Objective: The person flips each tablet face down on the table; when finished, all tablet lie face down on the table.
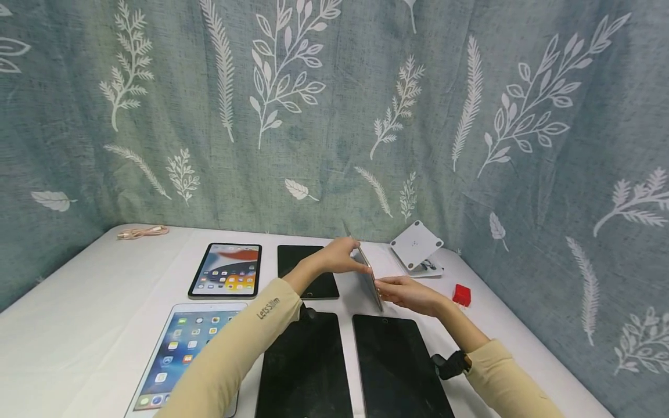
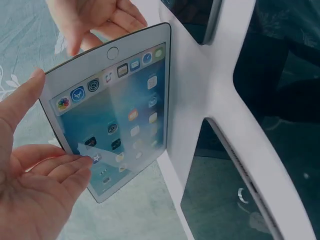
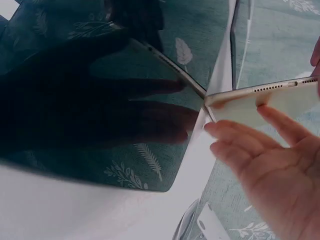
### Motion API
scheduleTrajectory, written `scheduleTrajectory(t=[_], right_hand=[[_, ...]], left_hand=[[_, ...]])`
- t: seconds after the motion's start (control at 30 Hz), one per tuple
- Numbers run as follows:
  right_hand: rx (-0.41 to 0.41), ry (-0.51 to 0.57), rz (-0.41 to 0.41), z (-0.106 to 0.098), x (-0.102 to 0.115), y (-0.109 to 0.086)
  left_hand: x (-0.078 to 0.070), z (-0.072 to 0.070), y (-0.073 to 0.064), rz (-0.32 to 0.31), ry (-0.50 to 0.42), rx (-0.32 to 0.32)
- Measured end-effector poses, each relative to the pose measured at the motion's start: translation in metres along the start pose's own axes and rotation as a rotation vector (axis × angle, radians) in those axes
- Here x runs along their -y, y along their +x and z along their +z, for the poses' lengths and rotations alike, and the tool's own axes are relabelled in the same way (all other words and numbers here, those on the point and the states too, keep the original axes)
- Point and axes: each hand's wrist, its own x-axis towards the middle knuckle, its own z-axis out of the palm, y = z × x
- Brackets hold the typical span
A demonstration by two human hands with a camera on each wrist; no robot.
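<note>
A white-fronted tablet point(image 2: 112, 120) with a lit screen of app icons stands tilted on edge above the white table. My left hand point(image 1: 338, 256) holds it by its side, thumb at one corner and curled fingers over the screen in the left wrist view. At the tablet's pale back, near the edge with the speaker holes, is my right hand point(image 3: 270, 155), its extended fingertips touching or nearly touching it. Just below the hands lies a dark tablet point(image 1: 402, 366), with a second dark tablet point(image 1: 308, 371) to its left. Behind the left wrist sits a smaller black tablet point(image 1: 298, 255).
On the left lie a lit tablet with a dark bezel point(image 1: 226, 271) and a lit white tablet point(image 1: 180, 348), partly covered by the left sleeve. A white folding stand point(image 1: 416, 245) and red object point(image 1: 462, 295) are at right. A coiled cable point(image 1: 143, 232) lies far left.
</note>
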Motion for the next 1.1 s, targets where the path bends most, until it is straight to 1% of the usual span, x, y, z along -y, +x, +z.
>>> scheduleTrajectory(t=[0.07,0.17,0.33,0.4,0.5,0.57,0.67,0.73,0.87,0.93,1.03,1.07,1.1], right_hand=[[-0.024,-0.073,-0.020,0.002,-0.001,0.001],[-0.108,-0.193,-0.033,0.008,0.000,0.002],[-0.254,-0.403,-0.003,0.014,0.001,0.005],[-0.286,-0.495,0.008,0.014,0.000,0.006],[-0.310,-0.579,0.004,0.010,-0.001,0.003],[-0.311,-0.612,-0.019,0.006,-0.003,0.002],[-0.312,-0.640,-0.067,0.002,-0.008,0.000],[-0.303,-0.646,-0.091,-0.001,-0.011,-0.002],[-0.282,-0.648,-0.101,-0.004,-0.016,-0.006],[-0.283,-0.647,-0.096,-0.005,-0.017,-0.009],[-0.299,-0.642,-0.080,-0.005,-0.017,-0.011],[-0.302,-0.637,-0.071,-0.004,-0.017,-0.011],[-0.304,-0.629,-0.057,-0.003,-0.017,-0.011]], left_hand=[[0.005,0.000,-0.002,-0.009,0.010,-0.008],[0.013,0.003,-0.003,-0.011,0.004,-0.009],[0.024,0.013,-0.005,-0.026,-0.019,-0.010],[0.026,0.019,-0.004,-0.030,-0.030,-0.014],[0.028,0.026,-0.002,-0.022,-0.042,-0.009],[0.029,0.031,0.000,-0.022,-0.045,-0.007],[0.032,0.040,0.002,-0.035,-0.016,-0.013],[0.033,0.047,0.004,-0.056,-0.001,-0.019],[0.034,0.060,0.008,-0.112,0.014,-0.002],[0.035,0.066,0.014,-0.141,0.025,0.017],[0.041,0.078,0.030,-0.156,0.052,0.030],[0.053,0.087,0.041,-0.117,0.074,0.023],[0.054,0.090,0.046,-0.114,0.100,0.032]])
